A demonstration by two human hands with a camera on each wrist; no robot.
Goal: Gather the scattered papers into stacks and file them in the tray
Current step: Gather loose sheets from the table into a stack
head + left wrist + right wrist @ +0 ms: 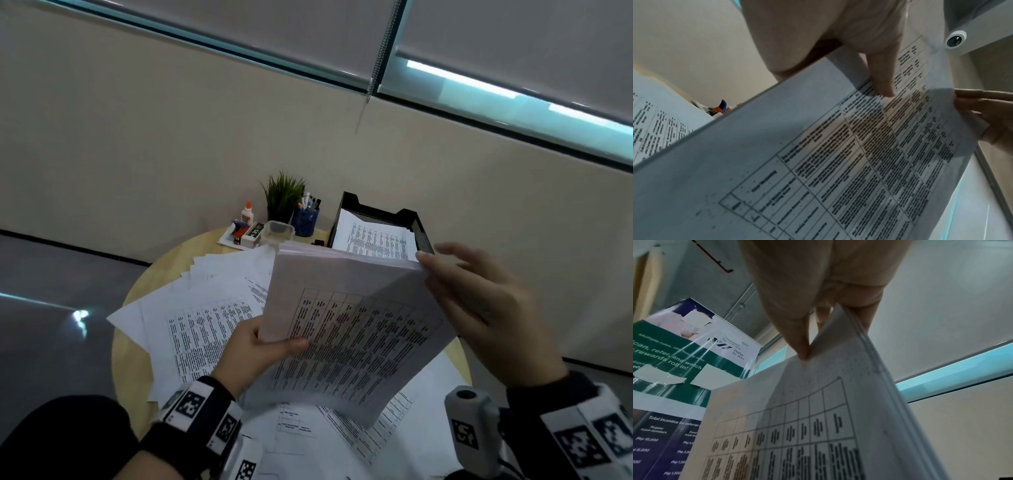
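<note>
A thick stack of printed table sheets (356,329) is lifted and tilted above the round wooden table (130,370). My left hand (260,346) grips its lower left edge, thumb on the top sheet (818,162). My right hand (479,301) pinches the stack's upper right corner between thumb and fingers, as the right wrist view shows (818,418). Just behind the stack stands the black mesh tray (349,202), with printed papers (373,236) lying in it. Loose sheets (205,308) are spread over the table under and left of the stack.
At the table's far edge stand a small green plant (282,195), a blue pen cup (306,219), a glue bottle (246,212), a clear plastic box (279,231) and a white dish of stationery (243,234). A beige wall rises close behind.
</note>
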